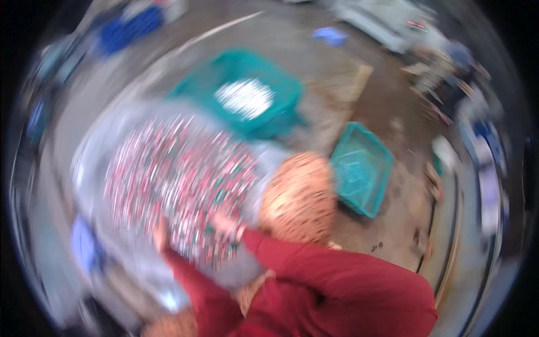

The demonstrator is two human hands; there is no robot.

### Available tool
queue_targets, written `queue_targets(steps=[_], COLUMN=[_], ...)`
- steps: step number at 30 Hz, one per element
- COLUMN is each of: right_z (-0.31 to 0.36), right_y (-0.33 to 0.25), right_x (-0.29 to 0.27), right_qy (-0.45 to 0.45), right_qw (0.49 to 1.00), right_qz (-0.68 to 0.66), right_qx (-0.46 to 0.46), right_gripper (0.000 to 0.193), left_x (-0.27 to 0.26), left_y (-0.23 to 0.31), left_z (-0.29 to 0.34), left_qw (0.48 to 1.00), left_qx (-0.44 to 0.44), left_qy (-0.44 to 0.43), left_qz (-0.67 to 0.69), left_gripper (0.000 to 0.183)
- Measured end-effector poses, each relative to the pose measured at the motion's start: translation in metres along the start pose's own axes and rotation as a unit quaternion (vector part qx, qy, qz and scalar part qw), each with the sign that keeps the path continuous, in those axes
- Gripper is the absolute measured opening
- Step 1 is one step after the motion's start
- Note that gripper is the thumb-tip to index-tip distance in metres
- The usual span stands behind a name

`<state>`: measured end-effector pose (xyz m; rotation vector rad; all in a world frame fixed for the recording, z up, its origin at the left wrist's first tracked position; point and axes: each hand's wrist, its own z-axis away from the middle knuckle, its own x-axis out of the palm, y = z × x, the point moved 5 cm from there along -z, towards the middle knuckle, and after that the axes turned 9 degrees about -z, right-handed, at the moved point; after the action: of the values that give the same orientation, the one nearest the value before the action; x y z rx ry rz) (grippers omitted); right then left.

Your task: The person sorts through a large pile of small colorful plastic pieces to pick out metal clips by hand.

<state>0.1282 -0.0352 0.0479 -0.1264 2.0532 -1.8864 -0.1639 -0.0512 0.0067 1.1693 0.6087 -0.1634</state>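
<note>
A broad heap of small red, white and green pieces (185, 174) lies on a translucent plastic sheet (90, 163) in front of me; blur hides what kind of pieces they are. My left hand (160, 231) is at the near left edge of the heap. To its right, my right hand (225, 223) reaches over the heap's near right part. Both hands are smeared by motion, so I cannot make out the fingers or anything in them. Beyond the heap stands a teal plastic basket (193, 84) with shiny white pieces (245, 98) inside.
A smaller teal basket (362, 168) sits on the wet-looking floor to the right. My knee in orange patterned cloth (297, 196) is beside the sheet. A blue crate (131, 31) stands far left, and a blue item (330, 36) lies at the back. Machinery (387, 22) is far right.
</note>
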Motion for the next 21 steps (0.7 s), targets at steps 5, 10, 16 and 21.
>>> queue_targets(steps=[5,10,16,21], right_z=[-0.046,-0.039,-0.035,-0.018], right_y=[0.046,0.045,0.035,0.015], right_x=[-0.12,-0.084,-0.103,-0.076], right_qy=[0.155,0.114,-0.1,-0.177], right_qw=[0.894,0.848,0.919,0.89], right_qz=[-0.363,-0.402,0.281,0.334], right_qx=[0.213,0.326,0.259,0.253], right_gripper=[0.02,0.011,0.029,0.038], left_x=[0.066,0.067,0.12,0.139], left_y=[0.115,0.09,0.102,0.128], left_z=[-0.008,0.029,0.07,0.075], left_qw=[0.995,0.988,0.948,0.918], left_qx=[-0.069,-0.126,-0.159,-0.038], left_qy=[-0.024,0.034,-0.025,0.051], left_qz=[-0.069,-0.078,-0.276,-0.391], left_gripper=[0.04,0.036,0.045,0.02])
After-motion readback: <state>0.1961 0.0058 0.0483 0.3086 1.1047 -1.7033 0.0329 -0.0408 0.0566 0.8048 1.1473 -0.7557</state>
